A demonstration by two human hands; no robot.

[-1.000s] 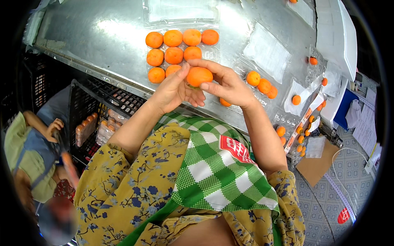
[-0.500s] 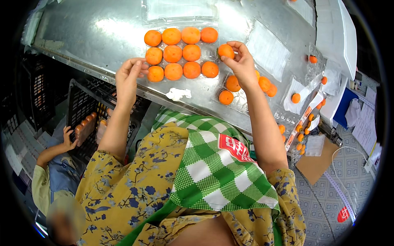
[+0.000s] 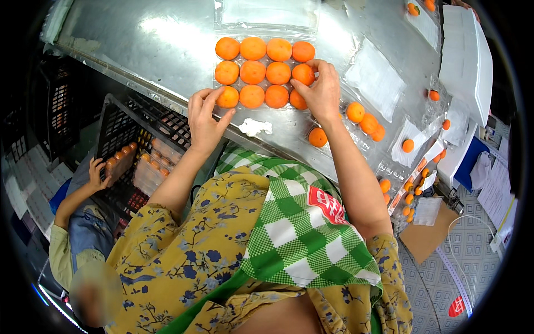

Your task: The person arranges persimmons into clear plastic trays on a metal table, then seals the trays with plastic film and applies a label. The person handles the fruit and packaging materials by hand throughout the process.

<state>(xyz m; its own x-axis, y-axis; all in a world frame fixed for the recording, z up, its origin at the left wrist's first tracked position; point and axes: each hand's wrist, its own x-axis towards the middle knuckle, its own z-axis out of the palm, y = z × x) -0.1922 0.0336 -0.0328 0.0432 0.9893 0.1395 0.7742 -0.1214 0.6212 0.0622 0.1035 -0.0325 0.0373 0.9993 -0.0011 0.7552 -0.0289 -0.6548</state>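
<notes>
A clear plastic tray (image 3: 240,62) lies on the metal table, filled with orange persimmons (image 3: 252,72) in three rows. My right hand (image 3: 324,92) is closed around a persimmon (image 3: 302,73) at the right end of the middle row, with the thumb on its near side. At the near left corner my left hand (image 3: 207,119) is open, thumb apart from the fingers. Its fingertips are against the corner persimmon (image 3: 227,97). A crumpled white tissue (image 3: 255,127) lies just below the tray.
Right of my right forearm are more persimmons (image 3: 368,123) in clear trays and a flat white sheet (image 3: 375,78). A white foam box (image 3: 466,61) stands at the far right. To the left, a co-worker's hand (image 3: 98,175) is at a black crate (image 3: 144,123) holding packed fruit.
My right hand has moved left and set its persimmon into the gap in the middle row. My left hand has moved down to the near left corner, and the view has shifted slightly.
</notes>
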